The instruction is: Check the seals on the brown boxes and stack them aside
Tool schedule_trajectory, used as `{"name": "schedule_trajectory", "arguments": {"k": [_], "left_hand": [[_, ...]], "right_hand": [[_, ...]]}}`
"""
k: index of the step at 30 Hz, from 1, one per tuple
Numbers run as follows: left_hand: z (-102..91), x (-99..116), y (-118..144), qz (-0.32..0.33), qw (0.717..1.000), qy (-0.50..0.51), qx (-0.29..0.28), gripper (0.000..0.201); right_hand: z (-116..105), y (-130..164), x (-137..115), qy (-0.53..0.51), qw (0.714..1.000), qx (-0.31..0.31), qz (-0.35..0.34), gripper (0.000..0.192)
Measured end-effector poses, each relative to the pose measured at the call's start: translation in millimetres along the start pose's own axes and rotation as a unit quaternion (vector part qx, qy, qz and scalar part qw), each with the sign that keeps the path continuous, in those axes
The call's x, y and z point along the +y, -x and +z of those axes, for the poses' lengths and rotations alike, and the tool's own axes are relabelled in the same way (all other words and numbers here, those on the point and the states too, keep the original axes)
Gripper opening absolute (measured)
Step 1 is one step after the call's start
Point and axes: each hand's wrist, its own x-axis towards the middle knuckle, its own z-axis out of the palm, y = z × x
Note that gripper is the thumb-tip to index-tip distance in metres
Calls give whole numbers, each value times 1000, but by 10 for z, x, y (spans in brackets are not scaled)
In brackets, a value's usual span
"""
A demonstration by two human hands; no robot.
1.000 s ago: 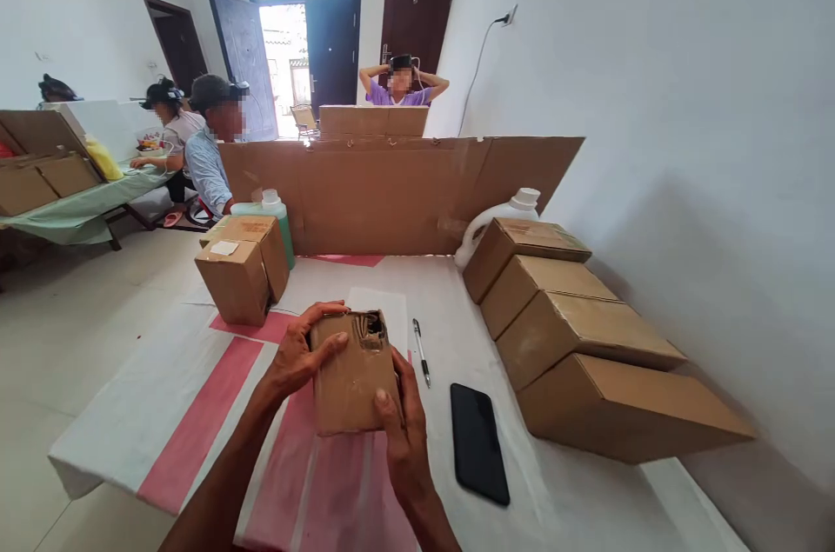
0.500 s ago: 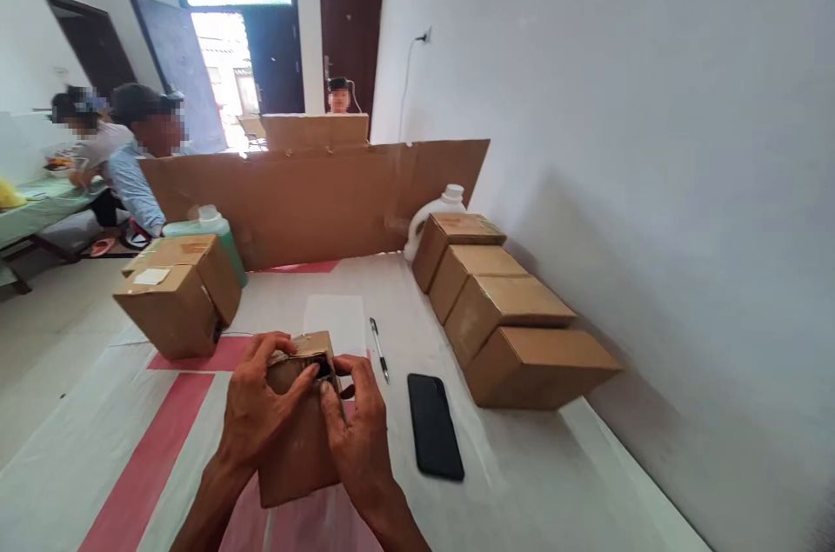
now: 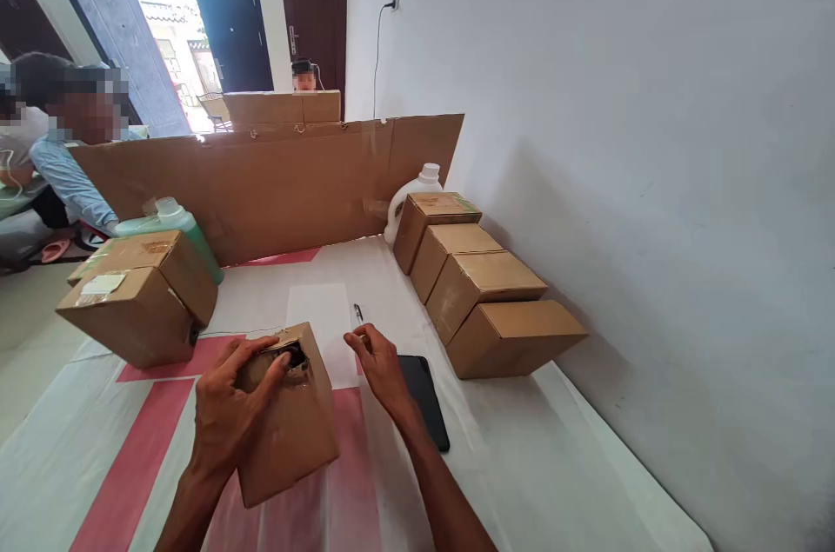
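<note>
My left hand grips a small brown cardboard box standing on the worktop, its top corner torn open to a dark, ragged hole. My right hand, fingers loose and holding nothing, hovers over the pen, just beside the black phone.

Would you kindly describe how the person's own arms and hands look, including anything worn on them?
Both the left hand and the right hand are bare, with no gloves, rings or watch visible. The forearms are uncovered too; no sleeve reaches into view.
</note>
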Motion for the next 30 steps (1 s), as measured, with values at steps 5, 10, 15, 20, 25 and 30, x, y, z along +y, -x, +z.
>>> {"name": "schedule_trajectory", "arguments": {"k": [5, 10, 15, 20, 25, 30], "left_hand": [[17, -34, -53, 23, 999, 30, 1, 26], [45, -43, -88, 13, 998, 62, -21, 29], [48, -36, -105, 11, 996, 79, -36, 28], [51, 14, -94, 11, 997, 68, -43, 30], [60, 30, -56, 11, 998, 55, -41, 29], [98, 45, -31, 4, 998, 42, -42, 32]], "right_hand": [[22, -461, 388, 77, 990, 43, 107, 14], [-38, -421, 307, 18, 996, 9, 90, 25], [-108, 17, -305, -229, 971, 53, -52, 28], [86, 413, -771, -347, 917, 49, -188, 12], [185, 471, -782, -297, 933, 36, -201, 11], [157, 458, -760, -255, 941, 36, -220, 9]]}}
